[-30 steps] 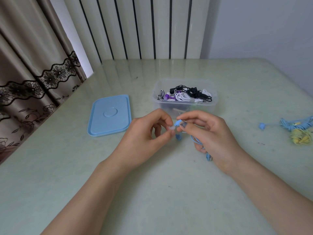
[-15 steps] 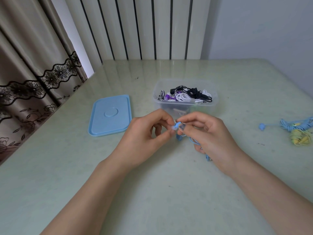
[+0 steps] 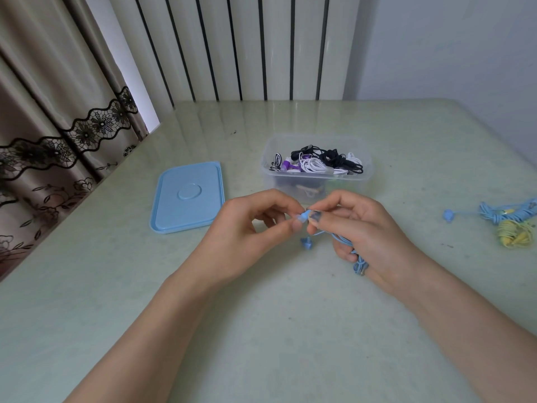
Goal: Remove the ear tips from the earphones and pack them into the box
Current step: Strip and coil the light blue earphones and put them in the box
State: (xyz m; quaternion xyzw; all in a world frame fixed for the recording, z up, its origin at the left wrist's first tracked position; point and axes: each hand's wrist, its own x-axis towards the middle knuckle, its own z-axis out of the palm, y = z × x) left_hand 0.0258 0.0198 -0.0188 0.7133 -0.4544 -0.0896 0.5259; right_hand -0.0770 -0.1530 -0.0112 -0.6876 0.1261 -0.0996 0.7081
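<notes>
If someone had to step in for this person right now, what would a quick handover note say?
Left hand pinches the tip end of a blue earbud. Right hand holds that earbud and its bundled blue cable; the second bud dangles below.
Clear box is open behind the hands, earphones already inside; blue lid lies to its left.
Left: finish this pair, then the blue and yellow bundles at right.

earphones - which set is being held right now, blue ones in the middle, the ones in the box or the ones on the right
The blue earphones in the middle: the left hand and right hand both pinch one earbud; the others lie untouched.
</notes>
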